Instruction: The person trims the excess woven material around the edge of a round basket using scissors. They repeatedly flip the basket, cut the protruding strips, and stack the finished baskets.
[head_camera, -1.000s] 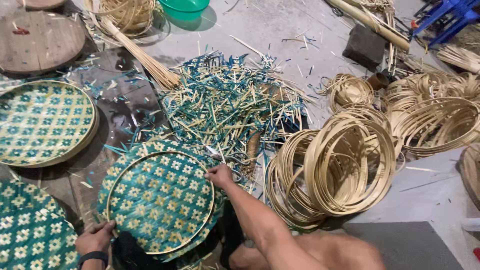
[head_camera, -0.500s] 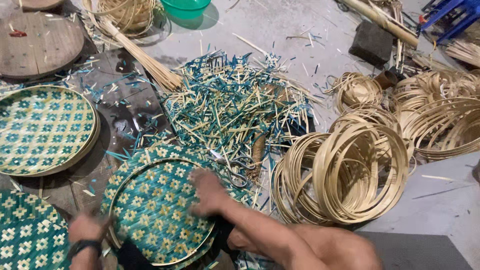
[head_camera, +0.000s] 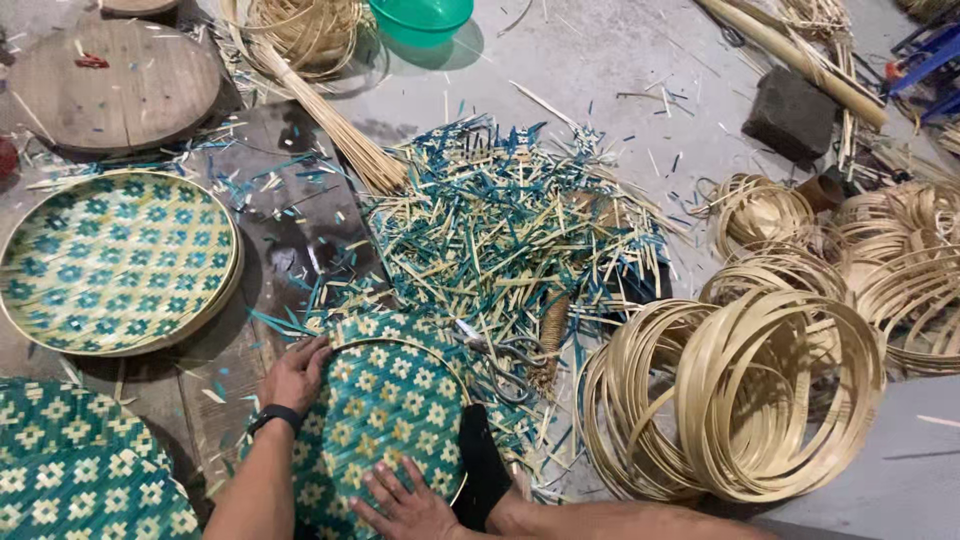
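Head view: the person sat over a woven mat (head_camera: 385, 420) of teal and pale strips lying on the floor close in front of them, with a thin bamboo hoop (head_camera: 455, 370) laid on top of it. The left hand (head_camera: 295, 372) rested on the mat's left edge, fingers curled together over the hoop line, a dark band on the wrist. The right hand (head_camera: 405, 505) lay flat on the near part of the weave, fingers spread and pressing down; neither hand pinched anything.

Just beyond the mat lay scissors (head_camera: 505, 360) at the foot of a heap of trimmed strip ends (head_camera: 510, 230). To the right stood coils of bamboo hoops (head_camera: 740, 390). A finished round tray (head_camera: 115, 262) sat to the left, more woven mats (head_camera: 70, 470) at the lower left, and a wooden disc (head_camera: 115, 85) and a green basin (head_camera: 420, 18) farther off.

Judging by this, the step in hand was seating the hoop on the weave and pressing it into shape. The next move would likely call for holding the hoop steady all round while the overhanging strips were dealt with.
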